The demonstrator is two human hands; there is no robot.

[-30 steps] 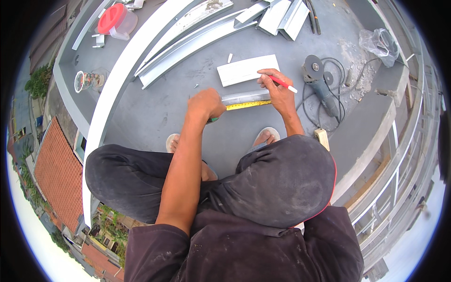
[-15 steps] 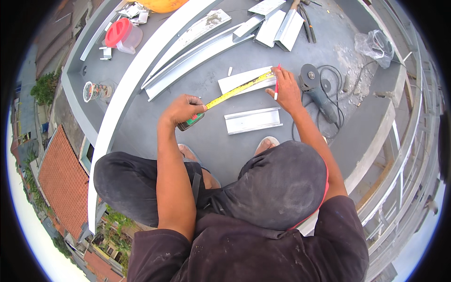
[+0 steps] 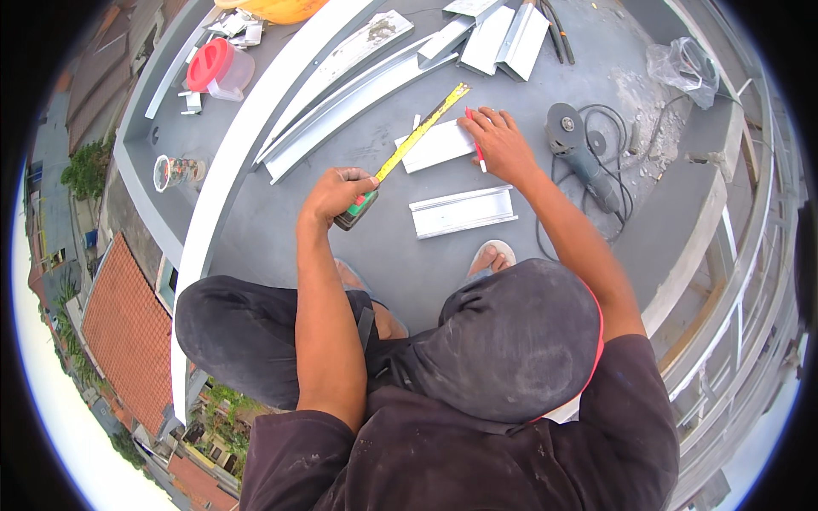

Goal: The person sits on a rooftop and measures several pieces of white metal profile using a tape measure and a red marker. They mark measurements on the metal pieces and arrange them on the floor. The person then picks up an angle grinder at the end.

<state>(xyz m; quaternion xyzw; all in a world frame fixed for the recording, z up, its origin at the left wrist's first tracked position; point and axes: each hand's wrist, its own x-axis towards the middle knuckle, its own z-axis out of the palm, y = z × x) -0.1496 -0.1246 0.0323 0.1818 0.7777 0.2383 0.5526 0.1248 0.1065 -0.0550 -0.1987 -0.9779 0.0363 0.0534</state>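
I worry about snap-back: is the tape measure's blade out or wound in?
Out: the yellow blade extends well past the left hand, which grips the tape measure's case.

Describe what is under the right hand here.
Under the right hand, a white metal profile shows left of the red pen; the profile's right end is covered, so any contact there cannot be seen.

Tape measure (image 3: pixel 397 157): green-and-black case (image 3: pixel 358 209), yellow blade (image 3: pixel 423 129) extended diagonally over white profile (image 3: pixel 443 145). Red-and-white marker (image 3: pixel 479 153): held at the profile's right end.
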